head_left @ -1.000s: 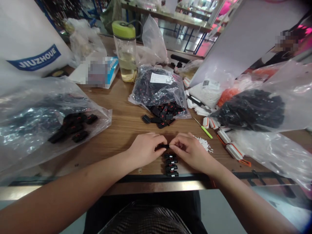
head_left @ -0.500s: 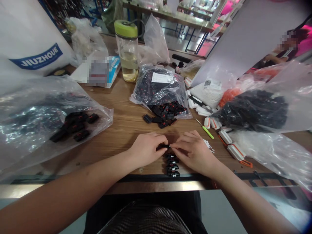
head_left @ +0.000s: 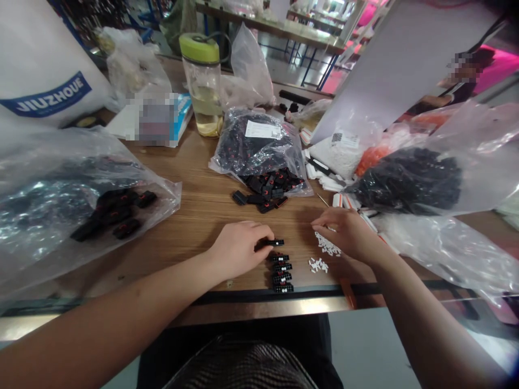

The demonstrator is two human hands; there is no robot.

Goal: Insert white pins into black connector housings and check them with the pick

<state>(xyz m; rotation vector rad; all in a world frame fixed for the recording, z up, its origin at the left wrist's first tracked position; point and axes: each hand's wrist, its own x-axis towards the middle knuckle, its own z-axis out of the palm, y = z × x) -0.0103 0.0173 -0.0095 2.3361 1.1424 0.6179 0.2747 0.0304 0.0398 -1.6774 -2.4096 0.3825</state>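
My left hand [head_left: 242, 249] is closed, pinching the left end of a black connector housing [head_left: 277, 242] with a white plug showing in its face. Below it, several similar connectors [head_left: 283, 268] lie in a column towards the table edge, each with white plugs in it. My right hand [head_left: 344, 232] hovers over a pile of small white plugs [head_left: 327, 246], its fingers curved and the thumb slightly apart from them. I see nothing between those fingertips. A smaller group of white plugs [head_left: 318, 265] lies nearer to me.
A bag of black connectors [head_left: 255, 143] spills onto the wooden table ahead. Another open bag [head_left: 162, 202] lies at left. A bottle [head_left: 206, 86] with a green lid stands behind. At right are bags of black parts [head_left: 409, 178] and orange-white strips. A person [head_left: 454, 97] sits beyond.
My right hand has left the connector and moved right to the white plugs. The held connector now shows a white plug. My left hand keeps its pinch; the view has shifted slightly.
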